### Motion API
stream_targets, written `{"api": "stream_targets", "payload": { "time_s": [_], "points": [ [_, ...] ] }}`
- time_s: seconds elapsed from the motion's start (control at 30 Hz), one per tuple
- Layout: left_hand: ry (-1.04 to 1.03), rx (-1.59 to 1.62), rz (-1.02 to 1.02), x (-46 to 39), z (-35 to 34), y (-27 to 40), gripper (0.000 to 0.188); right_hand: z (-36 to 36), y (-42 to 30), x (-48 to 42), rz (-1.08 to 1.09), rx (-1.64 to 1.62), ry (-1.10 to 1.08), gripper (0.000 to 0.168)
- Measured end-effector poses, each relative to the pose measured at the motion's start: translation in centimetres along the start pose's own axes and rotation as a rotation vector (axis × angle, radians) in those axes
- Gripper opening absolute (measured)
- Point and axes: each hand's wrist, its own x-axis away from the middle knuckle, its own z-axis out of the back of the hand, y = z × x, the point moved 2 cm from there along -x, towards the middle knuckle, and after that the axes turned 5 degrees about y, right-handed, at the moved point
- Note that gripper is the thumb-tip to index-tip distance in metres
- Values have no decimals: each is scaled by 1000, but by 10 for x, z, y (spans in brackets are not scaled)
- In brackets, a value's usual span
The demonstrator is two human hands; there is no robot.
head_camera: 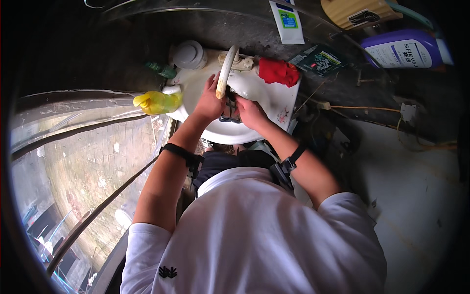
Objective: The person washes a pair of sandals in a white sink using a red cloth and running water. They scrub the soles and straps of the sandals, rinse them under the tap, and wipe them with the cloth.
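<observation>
Over the white washbasin [235, 138], both hands are around a dark item [230, 106] with a patterned or strapped surface; its kind is hard to tell. My left hand [212, 102] grips its left side, with some fingers raised beside the faucet spout. From the right, my right hand [250, 113] holds it, fingertips at its dark upper end. The curved white faucet spout [226, 70] hangs above and partly hides the left hand and the item. Whether water runs cannot be told.
Around the basin are a lidded round container [190, 55], a green bottle [161, 70], a yellow plastic-wrapped item [158, 102] and a red cloth [279, 71]. A tube [288, 22], a dark green packet [318, 60] and a purple bottle [404, 49] lie beyond. A cable [367, 107] runs at right.
</observation>
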Motion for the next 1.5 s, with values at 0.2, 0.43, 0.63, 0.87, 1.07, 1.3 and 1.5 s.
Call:
{"api": "stream_targets", "payload": {
  "time_s": [0.2,0.43,0.63,0.87,1.07,1.3,1.5],
  "points": [
    [-162,246,190,6,-9,0,35,-1,4,-3,-149,-71,-12,31],
    [-218,409,836,2,-2,5,32,5,-4,6,-78,49,4,39],
    [-233,150,795,2,5,3,29,-13,15,5,-150,240,-107,51],
    [-470,-24,944,4,16,0,33,-19,10,10,-26,215,-67,51],
    [-506,-14,978,13,22,-5,38,-25,-3,20,72,199,-97,59],
    [-469,158,1104,43,19,-42,57,-47,-12,13,12,231,-143,67],
    [-407,315,1227,71,24,-61,48,-57,14,5,18,364,-205,71]
  ]
}}
